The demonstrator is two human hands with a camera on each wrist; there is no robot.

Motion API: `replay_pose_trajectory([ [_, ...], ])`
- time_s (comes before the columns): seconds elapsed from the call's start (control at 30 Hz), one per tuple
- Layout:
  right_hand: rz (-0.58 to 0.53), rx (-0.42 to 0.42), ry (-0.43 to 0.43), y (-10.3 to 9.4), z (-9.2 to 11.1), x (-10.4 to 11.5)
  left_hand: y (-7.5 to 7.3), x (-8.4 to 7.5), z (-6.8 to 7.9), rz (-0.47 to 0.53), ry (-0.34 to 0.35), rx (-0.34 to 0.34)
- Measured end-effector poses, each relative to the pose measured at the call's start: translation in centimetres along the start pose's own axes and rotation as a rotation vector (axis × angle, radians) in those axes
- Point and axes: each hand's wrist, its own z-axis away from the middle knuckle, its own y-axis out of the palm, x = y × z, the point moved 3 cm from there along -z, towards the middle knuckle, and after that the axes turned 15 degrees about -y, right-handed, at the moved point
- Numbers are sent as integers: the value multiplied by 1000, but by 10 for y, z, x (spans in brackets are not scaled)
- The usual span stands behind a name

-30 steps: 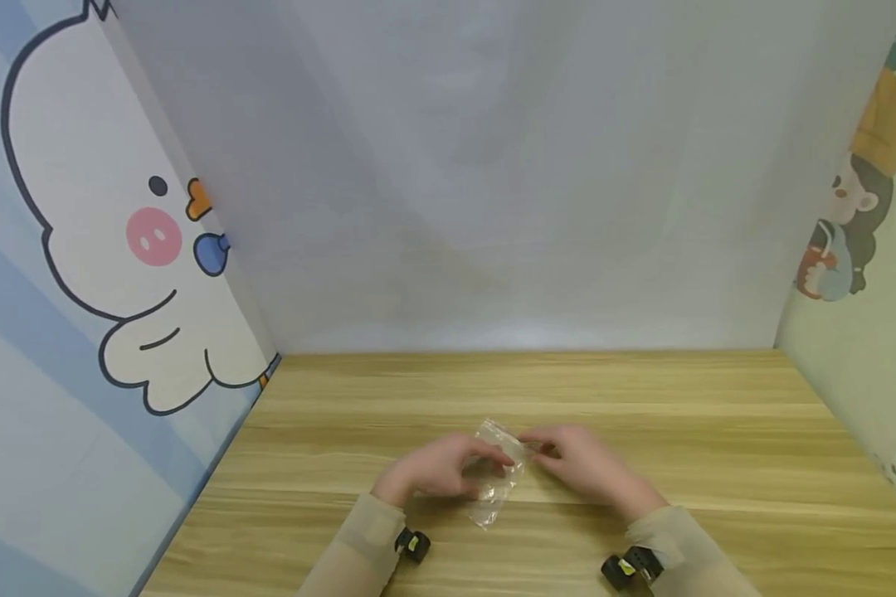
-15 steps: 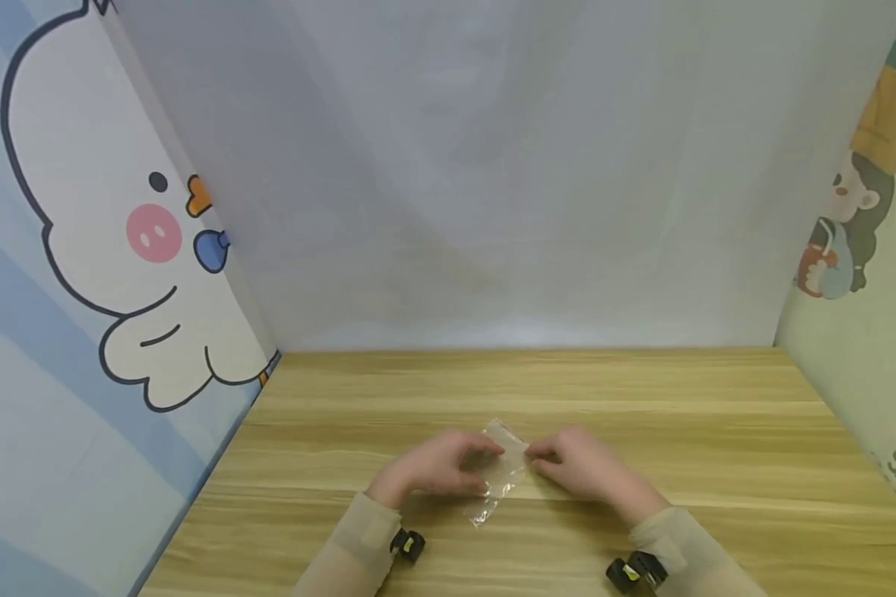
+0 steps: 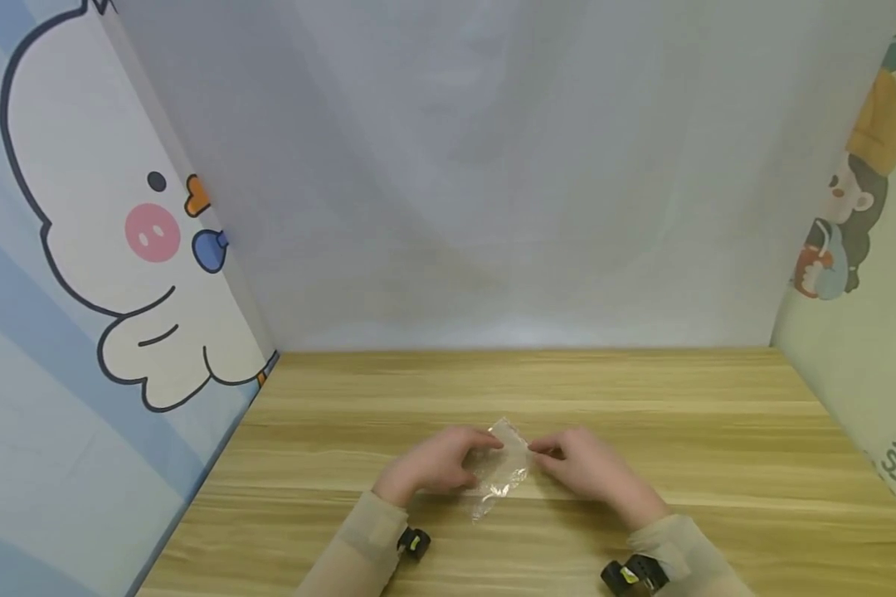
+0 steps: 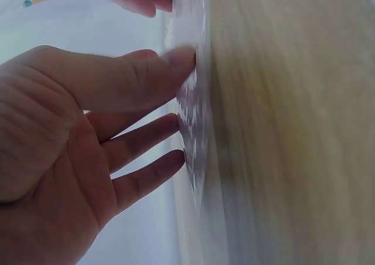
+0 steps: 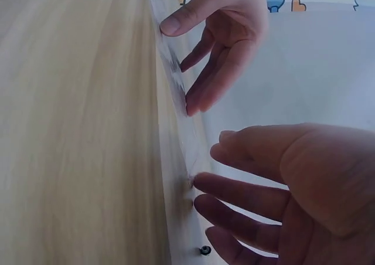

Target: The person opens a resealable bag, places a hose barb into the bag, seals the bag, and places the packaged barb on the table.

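Observation:
A clear plastic zip bag (image 3: 509, 466) lies flat and slightly creased on the wooden table, slanted between the two hands. My left hand (image 3: 439, 461) is at its left side. In the left wrist view the thumb and fingertips of that hand touch the film (image 4: 196, 101), the fingers spread and nearly straight. My right hand (image 3: 590, 466) is at the bag's upper right edge. The right wrist view shows its thumb and index finger close together above the film, while the lower fingertips (image 5: 200, 182) reach the bag's edge.
The wood-grain table (image 3: 343, 390) runs back to a pale grey curtain (image 3: 523, 182). Printed cartoon panels stand at both sides, a white chick (image 3: 82, 149) on the left. Small black wrist cameras sit at both cuffs. A small black round thing (image 5: 205, 250) shows in the right wrist view.
The bag has shifted slightly to the right and lies flatter. My left fingers have drawn back toward its left side, and my right fingers have moved slightly right.

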Motion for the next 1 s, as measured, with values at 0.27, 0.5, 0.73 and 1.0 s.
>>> replay_pose_trajectory([
  [0.27, -40, -28, -13, 1, -2, 0, -1, -1, 0, -1, 17, -14],
  [0.5, -7, -34, -49, 6, -2, -2, 0, -3, 0, 7, -11, -23],
  [0.73, -29, -33, -22, 7, 1, -3, 1, -10, -1, -50, -42, -33],
  [1.0, -17, -35, -40, 6, 0, -3, 5, -14, -4, -83, -38, -23],
])
